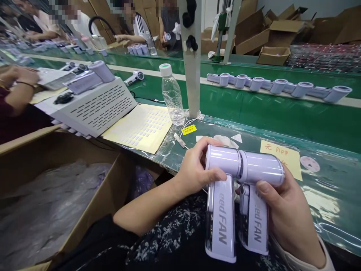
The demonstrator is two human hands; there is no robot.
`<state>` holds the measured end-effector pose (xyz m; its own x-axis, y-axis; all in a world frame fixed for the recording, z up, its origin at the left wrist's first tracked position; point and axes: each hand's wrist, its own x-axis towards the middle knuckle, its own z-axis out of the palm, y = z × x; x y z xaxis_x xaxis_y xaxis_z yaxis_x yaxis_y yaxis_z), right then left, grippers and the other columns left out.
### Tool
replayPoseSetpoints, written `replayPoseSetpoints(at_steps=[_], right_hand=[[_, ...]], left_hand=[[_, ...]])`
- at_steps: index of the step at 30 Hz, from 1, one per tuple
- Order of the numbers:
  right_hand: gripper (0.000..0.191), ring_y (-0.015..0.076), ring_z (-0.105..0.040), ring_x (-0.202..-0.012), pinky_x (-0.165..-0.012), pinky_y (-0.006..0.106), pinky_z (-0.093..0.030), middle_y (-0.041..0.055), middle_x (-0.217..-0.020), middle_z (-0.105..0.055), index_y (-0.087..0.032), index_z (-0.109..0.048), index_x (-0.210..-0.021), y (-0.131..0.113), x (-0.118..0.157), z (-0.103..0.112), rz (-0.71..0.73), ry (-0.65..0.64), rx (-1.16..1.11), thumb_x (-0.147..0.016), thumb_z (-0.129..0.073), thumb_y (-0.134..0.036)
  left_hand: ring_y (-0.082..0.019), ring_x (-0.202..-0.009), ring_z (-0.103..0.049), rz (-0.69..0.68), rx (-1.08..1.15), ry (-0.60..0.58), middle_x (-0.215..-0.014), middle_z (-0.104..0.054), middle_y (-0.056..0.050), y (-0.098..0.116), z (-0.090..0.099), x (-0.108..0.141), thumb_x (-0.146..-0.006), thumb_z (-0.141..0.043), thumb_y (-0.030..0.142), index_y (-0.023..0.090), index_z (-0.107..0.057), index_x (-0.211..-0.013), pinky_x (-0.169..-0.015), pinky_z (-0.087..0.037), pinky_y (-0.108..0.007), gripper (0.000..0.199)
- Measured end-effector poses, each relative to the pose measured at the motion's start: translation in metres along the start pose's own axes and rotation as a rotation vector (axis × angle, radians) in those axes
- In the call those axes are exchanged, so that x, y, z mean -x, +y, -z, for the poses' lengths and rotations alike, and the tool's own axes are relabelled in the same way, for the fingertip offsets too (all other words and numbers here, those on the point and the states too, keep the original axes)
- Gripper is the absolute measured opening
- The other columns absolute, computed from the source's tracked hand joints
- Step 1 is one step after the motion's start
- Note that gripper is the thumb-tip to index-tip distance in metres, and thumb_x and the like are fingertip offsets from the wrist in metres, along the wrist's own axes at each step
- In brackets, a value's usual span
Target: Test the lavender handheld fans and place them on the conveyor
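Two lavender handheld fans are held side by side above the lap, their round heads end to end and their handles pointing down. My left hand (197,169) is wrapped round the head of the left fan (222,218), thumb across its front. Around the head of the right fan (256,222) closes my right hand (293,210), its thumb on the front below the head. Grey "FAN" lettering shows on both handles. Fingers behind the fans are partly hidden.
A row of fans (258,84) lies along the green conveyor (254,109). Left of a metal post (193,60) stands a plastic bottle (172,94). A sticker sheet (141,128), a vented metal box (98,105) and a carton of plastic bags (113,188) are at left. People sit beyond.
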<state>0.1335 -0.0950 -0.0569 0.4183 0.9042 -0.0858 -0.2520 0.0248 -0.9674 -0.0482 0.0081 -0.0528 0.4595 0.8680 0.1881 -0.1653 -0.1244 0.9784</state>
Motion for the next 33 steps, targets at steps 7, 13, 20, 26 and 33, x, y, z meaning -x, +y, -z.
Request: replayPoseSetpoints(at_steps=[7,13,20,26,33], right_hand=[[0.07,0.0231,-0.076,-0.096,-0.072,0.027,-0.065,0.0033,-0.117,-0.078,-0.032,-0.068,-0.128,0.007,0.001,-0.001,-0.013,0.08,-0.004,-0.065,-0.099,-0.04],[0.076,0.03,-0.069,-0.122,-0.091,0.04,-0.064,0.0064,-0.144,-0.066,-0.035,-0.056,-0.147,0.016,0.0,-0.001,-0.047,0.037,-0.004,-0.079,-0.089,-0.047],[0.11,0.0406,-0.053,-0.143,-0.116,0.06,-0.046,0.0153,-0.159,-0.052,-0.029,-0.028,-0.166,0.019,0.011,-0.016,-0.111,-0.459,0.194,-0.078,-0.085,-0.063],[0.122,0.0418,-0.056,-0.137,-0.112,0.066,-0.046,0.0201,-0.153,-0.054,-0.023,-0.008,-0.169,0.02,0.005,-0.022,-0.129,-0.337,0.511,-0.079,-0.082,-0.058],[0.096,0.0322,-0.071,-0.104,-0.089,0.053,-0.063,0.0128,-0.122,-0.067,-0.026,-0.038,-0.151,0.023,0.002,-0.019,-0.29,-0.329,0.263,-0.076,-0.087,-0.059]], left_hand=[[-0.026,-0.095,-0.065,-0.048,-0.122,-0.029,-0.11,-0.071,-0.008,-0.001,0.006,0.003,-0.056,-0.081,0.085,0.022,-0.064,-0.113,-0.084,-0.049,-0.033,0.088],[-0.026,-0.101,-0.068,-0.145,-0.164,-0.042,-0.117,-0.072,-0.008,-0.004,0.007,0.006,-0.066,-0.08,0.08,0.023,-0.062,-0.118,-0.088,-0.051,-0.034,0.08],[-0.025,-0.111,-0.066,-0.481,-0.265,0.122,-0.12,-0.066,-0.007,-0.003,-0.016,0.007,-0.075,-0.087,0.056,0.026,-0.055,-0.123,-0.098,-0.054,-0.039,0.065],[-0.017,-0.082,-0.064,-0.024,-0.179,0.033,-0.103,-0.066,-0.002,0.007,-0.025,0.001,-0.077,-0.081,0.05,0.027,-0.053,-0.113,-0.067,-0.053,-0.029,0.051],[-0.015,-0.075,-0.053,0.057,-0.04,0.063,-0.083,-0.059,-0.001,-0.013,-0.024,-0.04,-0.095,-0.044,0.035,0.021,-0.053,-0.08,-0.071,-0.045,-0.028,0.022]])
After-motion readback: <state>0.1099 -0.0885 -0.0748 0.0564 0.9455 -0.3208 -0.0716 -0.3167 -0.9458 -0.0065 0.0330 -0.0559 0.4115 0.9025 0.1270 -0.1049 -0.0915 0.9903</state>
